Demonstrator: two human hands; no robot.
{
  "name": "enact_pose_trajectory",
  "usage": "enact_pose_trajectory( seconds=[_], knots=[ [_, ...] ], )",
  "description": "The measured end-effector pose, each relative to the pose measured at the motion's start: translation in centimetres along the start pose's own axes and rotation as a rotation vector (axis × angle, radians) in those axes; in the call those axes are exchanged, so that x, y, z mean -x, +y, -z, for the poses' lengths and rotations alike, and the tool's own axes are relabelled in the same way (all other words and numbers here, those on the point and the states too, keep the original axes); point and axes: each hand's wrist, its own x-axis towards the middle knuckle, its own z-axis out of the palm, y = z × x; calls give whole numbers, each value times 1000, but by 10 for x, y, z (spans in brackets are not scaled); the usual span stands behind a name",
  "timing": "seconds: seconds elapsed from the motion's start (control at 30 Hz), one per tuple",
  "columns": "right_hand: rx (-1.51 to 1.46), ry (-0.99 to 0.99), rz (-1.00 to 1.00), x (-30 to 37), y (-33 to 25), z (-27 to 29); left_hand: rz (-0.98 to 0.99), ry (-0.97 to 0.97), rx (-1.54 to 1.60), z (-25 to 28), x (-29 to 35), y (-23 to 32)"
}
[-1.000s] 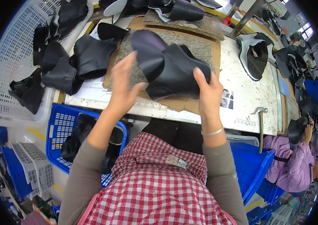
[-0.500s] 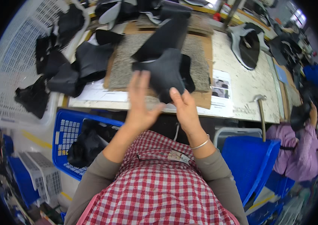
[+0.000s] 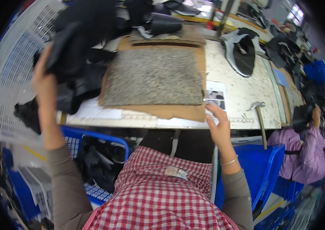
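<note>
Black leathery piece [image 3: 76,44], broad and blurred, in grip of left hand [image 3: 45,82]; right hand [image 3: 219,124] released, parted

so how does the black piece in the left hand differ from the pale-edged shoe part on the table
The black piece is held by the left hand; the pale-edged shoe part lies on the table. The black piece shows only dark surfaces, while the pale-edged shoe part has pale edging. Both have dark areas.

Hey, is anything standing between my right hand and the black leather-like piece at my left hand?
Nothing upright shows there. The flat grey speckled slab on torn brown cardboard lies between the right hand and the blurred black leather-like piece at the left hand.
</note>
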Motion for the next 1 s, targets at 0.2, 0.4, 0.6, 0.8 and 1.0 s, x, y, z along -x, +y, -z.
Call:
enact_pose_trajectory(
  seconds=[0.2,0.4,0.6,0.8,1.0],
  knots=[
    [-6,294,-165,-193,129,33,243,-735,-770,-12,24,-124],
    [655,369,-316,-378,230,22,243,-791,-684,-37,67,-130],
    [630,373,-340,-399,207,63,80,-475,-501,-37,49,-54],
    [-744,76,-30,-315,77,146,-14,-690,191,-81,14,61],
    [-1145,-364,-222,-240,5,120,-517,-241,339,-119,-16,181]
  ],
)
